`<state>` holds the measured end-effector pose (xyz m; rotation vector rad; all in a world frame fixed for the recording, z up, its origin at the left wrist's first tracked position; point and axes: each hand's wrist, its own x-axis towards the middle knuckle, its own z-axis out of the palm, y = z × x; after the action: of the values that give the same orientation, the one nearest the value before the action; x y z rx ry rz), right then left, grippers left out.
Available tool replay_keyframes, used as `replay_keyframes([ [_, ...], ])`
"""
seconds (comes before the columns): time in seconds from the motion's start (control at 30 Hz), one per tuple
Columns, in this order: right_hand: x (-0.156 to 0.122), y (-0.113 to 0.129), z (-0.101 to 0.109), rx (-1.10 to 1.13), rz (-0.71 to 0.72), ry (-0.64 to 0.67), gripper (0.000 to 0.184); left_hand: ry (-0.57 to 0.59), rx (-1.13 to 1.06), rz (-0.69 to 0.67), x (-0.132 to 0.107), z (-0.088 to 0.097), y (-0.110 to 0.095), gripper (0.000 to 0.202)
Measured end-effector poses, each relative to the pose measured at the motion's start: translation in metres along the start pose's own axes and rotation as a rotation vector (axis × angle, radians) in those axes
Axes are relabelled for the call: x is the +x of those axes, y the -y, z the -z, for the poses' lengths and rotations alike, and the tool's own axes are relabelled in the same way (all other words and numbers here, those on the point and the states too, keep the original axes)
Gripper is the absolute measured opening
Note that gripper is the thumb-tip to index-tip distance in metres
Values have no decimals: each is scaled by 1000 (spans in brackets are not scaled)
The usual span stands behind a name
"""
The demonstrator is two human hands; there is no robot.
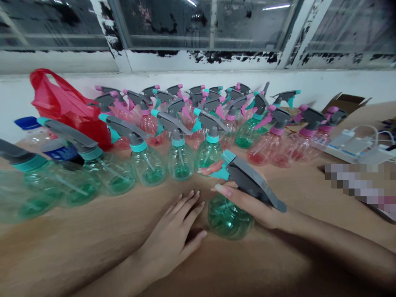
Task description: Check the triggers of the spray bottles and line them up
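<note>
My right hand is wrapped round the neck of a green spray bottle, one finger at its turquoise trigger. The bottle's grey sprayer head points up and to the left, and its base rests on the table. Flat on the wood just left of that bottle lies my left hand, fingers stretched out and holding nothing. Beyond the hands stand several more green spray bottles, the nearest being one with a turquoise collar. Behind them are several pink spray bottles.
A red plastic bag and a blue-capped bottle stand at the back left. To the right are an open cardboard box and a white device with cables. A window runs above the white wall.
</note>
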<state>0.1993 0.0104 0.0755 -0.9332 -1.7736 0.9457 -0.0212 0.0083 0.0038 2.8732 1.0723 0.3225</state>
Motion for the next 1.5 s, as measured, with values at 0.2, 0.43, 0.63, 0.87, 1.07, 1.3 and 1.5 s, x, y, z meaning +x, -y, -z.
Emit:
replay_keyframes([
  [0.2,0,0,0,7,2,12,22,12,11,-4,0,-1,-1,51],
  [0.43,1,0,-1,38,-14,13,23,15,4,4,-1,-4,1,53],
  [0.63,2,4,2,24,50,3,23,21,-19,13,0,0,0,51],
  [0.87,3,4,3,-60,81,-19,15,33,6,4,0,3,-3,51],
  [1.07,2,4,4,-76,10,31,24,-3,-2,11,-1,0,-1,52],
  [1.3,3,2,2,40,22,-28,17,12,-8,2,-1,0,-1,52],
  [1.5,0,0,0,-16,14,-13,20,18,-15,7,-1,1,-2,51],
])
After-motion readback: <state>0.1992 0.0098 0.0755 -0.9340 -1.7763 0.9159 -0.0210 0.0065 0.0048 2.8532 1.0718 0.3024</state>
